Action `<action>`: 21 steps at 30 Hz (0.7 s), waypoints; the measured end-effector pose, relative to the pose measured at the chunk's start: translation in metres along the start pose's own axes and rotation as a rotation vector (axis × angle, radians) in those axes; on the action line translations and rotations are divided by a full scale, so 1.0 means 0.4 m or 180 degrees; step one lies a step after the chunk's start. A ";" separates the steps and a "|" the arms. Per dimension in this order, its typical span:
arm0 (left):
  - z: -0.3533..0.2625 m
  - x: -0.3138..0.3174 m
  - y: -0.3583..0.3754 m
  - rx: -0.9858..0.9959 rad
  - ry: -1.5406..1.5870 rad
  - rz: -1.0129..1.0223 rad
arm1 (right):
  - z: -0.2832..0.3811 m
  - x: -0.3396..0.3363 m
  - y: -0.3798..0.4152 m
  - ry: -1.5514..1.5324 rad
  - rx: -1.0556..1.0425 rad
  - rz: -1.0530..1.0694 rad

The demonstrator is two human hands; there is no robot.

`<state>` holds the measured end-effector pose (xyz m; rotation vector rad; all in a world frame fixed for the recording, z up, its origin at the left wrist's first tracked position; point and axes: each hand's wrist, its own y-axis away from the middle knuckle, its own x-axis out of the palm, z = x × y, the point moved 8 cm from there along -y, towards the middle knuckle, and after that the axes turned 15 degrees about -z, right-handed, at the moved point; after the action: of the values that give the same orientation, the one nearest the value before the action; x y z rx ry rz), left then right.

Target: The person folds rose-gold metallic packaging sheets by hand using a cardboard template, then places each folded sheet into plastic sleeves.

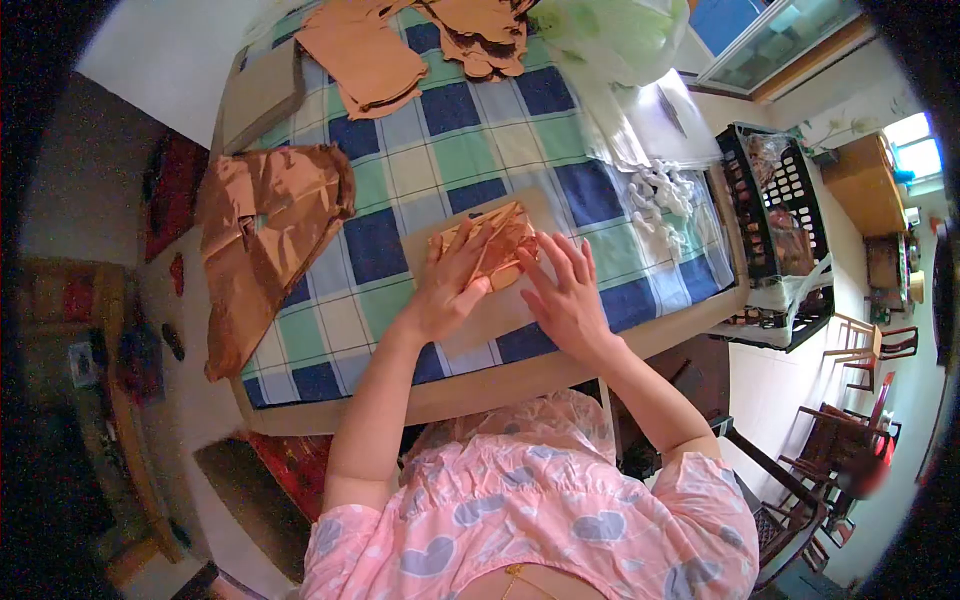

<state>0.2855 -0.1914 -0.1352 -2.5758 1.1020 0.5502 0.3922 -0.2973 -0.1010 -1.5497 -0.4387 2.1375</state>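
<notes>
Pink, heart-printed clothing [540, 490] sits nearest, with the table's bare rim [400, 408] just beyond it. On the checked cloth [440, 108], near the middle, lies the small copper-coloured foil piece [510, 232], slightly turned on a flat brown sheet [455, 342]. The left hand [450, 285] rests over its left part, fingers a little spread and thumb at the near side, pressing rather than clamping. The right hand [568, 300] is open too, fingers apart, its tips at the right edge; whether every tip touches, I cannot tell.

The foil looks light, thin and creased, and probably slick: likely to dent or tear if pinched hard. It is best taken by 2 opposite edges, with flat fingers giving light, even pressure. The sheet beneath looks stiffer but could slide on the cloth.

A large crumpled foil sheet [270, 215] hangs over the left edge and could snag a sleeve. At the far side lie 2 groups of copper-coloured pieces, the left stack [362, 62] and the right stack [482, 35]. Far right, a thin pale-green bag [610, 35] and tangled white material [662, 205] crowd that side, but nothing bulky stands between the 2 hands.
</notes>
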 end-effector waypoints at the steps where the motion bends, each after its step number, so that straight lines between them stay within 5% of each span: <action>1: -0.005 -0.003 -0.001 0.0076 -0.0132 0.0008 | 0.003 -0.007 0.004 0.0031 -0.0021 0.0006; 21: 0.006 0.000 0.001 0.0061 0.0112 -0.0136 | -0.028 0.039 -0.020 0.0232 -0.0110 0.0068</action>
<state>0.2849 -0.1908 -0.1374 -2.5953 1.0554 0.4838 0.4000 -0.2823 -0.1132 -1.6526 -0.4388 2.0921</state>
